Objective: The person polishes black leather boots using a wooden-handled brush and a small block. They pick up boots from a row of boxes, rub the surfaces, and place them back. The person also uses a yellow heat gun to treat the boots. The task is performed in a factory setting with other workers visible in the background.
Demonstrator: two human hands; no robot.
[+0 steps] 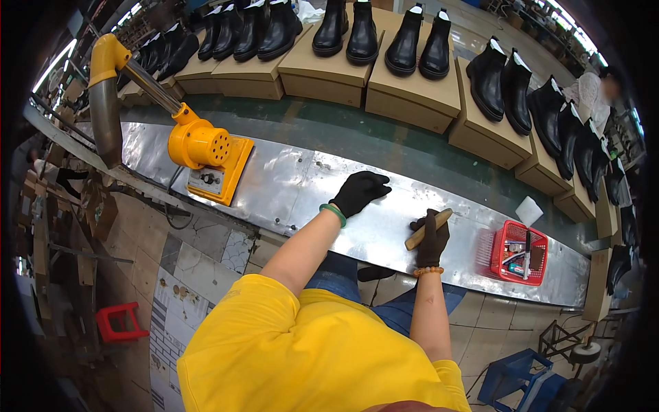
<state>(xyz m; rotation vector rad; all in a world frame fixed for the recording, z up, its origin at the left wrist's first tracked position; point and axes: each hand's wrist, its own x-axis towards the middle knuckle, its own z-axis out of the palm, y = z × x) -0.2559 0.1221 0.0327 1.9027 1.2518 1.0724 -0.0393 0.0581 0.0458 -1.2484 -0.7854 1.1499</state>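
Tan block (416, 238) clamped in gloved right hand (432, 238), over metal counter (288, 180); left hand (358, 193) well apart, fingers loosely bent, can't tell if empty. Yellow machine (199, 145), red basket (544, 262) on counter; black boots (403, 49) atop cardboard boxes (412, 99); tiled floor (489, 317).

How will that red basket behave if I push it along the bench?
The red basket will probably slide rather than tip: it sits low on a shiny metal bench. Its openwork walls suggest thin plastic, perhaps slightly flexible. The small items inside look loose, so may shift.
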